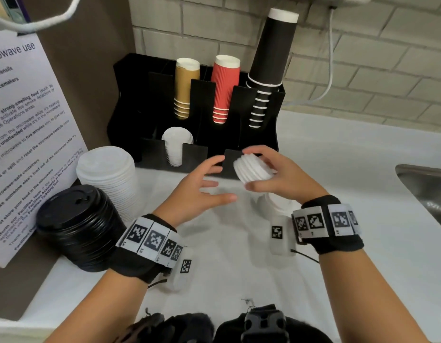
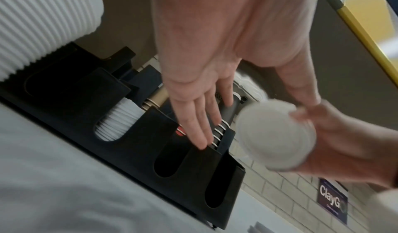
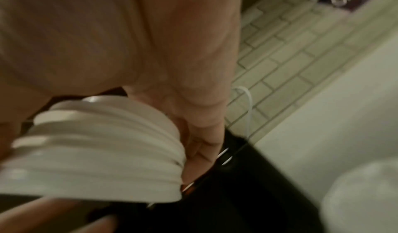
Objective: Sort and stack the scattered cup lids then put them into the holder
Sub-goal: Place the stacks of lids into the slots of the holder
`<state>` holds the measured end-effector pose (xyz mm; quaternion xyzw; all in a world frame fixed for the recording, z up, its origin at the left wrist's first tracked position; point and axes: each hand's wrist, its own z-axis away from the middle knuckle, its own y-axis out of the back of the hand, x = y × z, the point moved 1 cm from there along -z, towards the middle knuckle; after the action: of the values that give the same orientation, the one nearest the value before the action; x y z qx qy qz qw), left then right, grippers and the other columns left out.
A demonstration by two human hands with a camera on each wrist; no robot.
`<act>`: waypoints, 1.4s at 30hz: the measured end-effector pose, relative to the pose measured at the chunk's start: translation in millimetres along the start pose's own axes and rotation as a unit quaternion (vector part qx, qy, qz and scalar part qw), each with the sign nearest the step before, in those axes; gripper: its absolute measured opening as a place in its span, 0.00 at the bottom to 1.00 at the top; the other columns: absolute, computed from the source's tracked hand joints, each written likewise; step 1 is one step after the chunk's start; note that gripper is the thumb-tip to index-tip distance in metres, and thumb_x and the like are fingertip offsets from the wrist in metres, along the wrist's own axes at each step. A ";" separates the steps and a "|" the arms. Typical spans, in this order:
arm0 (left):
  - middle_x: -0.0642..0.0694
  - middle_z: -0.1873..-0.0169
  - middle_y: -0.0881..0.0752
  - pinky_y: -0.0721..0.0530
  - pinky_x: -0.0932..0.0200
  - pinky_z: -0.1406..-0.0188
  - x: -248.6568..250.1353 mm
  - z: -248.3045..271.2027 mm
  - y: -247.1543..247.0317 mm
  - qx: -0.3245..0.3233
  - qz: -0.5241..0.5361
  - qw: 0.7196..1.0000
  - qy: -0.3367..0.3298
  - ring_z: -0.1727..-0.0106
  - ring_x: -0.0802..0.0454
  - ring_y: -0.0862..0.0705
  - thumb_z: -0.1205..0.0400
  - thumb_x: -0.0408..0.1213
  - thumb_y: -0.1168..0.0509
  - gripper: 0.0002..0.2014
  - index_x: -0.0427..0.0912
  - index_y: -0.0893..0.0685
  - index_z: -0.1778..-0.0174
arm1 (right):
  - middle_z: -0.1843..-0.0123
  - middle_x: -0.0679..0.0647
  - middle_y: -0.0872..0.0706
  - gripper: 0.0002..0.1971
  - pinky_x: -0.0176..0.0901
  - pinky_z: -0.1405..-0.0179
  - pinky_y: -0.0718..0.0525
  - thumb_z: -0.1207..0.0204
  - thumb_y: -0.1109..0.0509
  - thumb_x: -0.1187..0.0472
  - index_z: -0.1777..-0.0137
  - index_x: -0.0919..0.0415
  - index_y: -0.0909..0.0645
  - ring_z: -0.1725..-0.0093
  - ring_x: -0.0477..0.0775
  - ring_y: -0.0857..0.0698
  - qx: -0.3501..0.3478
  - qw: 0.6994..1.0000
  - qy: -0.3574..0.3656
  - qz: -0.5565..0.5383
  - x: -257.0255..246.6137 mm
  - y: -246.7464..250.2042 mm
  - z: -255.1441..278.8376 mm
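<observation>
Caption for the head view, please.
Right hand grips a small stack of white lids before the black holder; left hand open beside it.

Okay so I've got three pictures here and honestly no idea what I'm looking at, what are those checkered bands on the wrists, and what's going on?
A person is tidying cup lids, filmed by three cameras: one on the head, one on each wrist. The checkered bands are printed marker patterns. The right hand grips a small stack of white lids before the black holder, which already holds white lids and cups. The left hand is open beside it, holding nothing. A black lid stack and a tall white lid stack wait on the white counter.
</observation>
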<state>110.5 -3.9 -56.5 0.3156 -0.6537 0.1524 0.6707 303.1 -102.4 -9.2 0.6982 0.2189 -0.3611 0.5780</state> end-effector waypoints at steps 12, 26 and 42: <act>0.48 0.28 0.23 0.14 0.62 0.50 7.7 2.1 3.2 0.080 0.131 0.980 -0.129 0.34 0.56 0.16 0.32 0.39 0.19 0.41 0.56 0.29 0.24 | 0.34 0.53 0.16 0.33 0.50 0.37 0.17 0.28 0.28 0.56 0.21 0.48 0.31 0.35 0.51 0.17 -0.089 0.973 0.030 -0.211 -35.9 -26.9 -8.2; 0.51 0.28 0.23 0.12 0.56 0.47 10.0 -3.4 6.4 0.088 0.121 0.980 -0.130 0.32 0.53 0.18 0.34 0.42 0.21 0.41 0.57 0.30 0.24 | 0.37 0.53 0.15 0.31 0.49 0.49 0.11 0.36 0.21 0.56 0.31 0.49 0.22 0.45 0.54 0.11 -0.042 0.968 0.044 -0.244 -41.4 -21.9 -13.3; 0.61 0.27 0.25 0.15 0.64 0.45 4.3 -9.7 20.6 0.125 0.114 0.980 -0.107 0.28 0.57 0.21 0.37 0.42 0.22 0.49 0.52 0.35 0.18 | 0.40 0.51 0.14 0.28 0.39 0.40 0.16 0.33 0.19 0.65 0.33 0.57 0.21 0.41 0.44 0.15 -0.011 0.985 0.083 -0.149 -51.9 -35.3 -38.4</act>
<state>105.7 16.8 -47.2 0.3349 -0.7293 0.2741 0.5299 253.9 -51.2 9.9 0.6788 0.3719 -0.3815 0.5053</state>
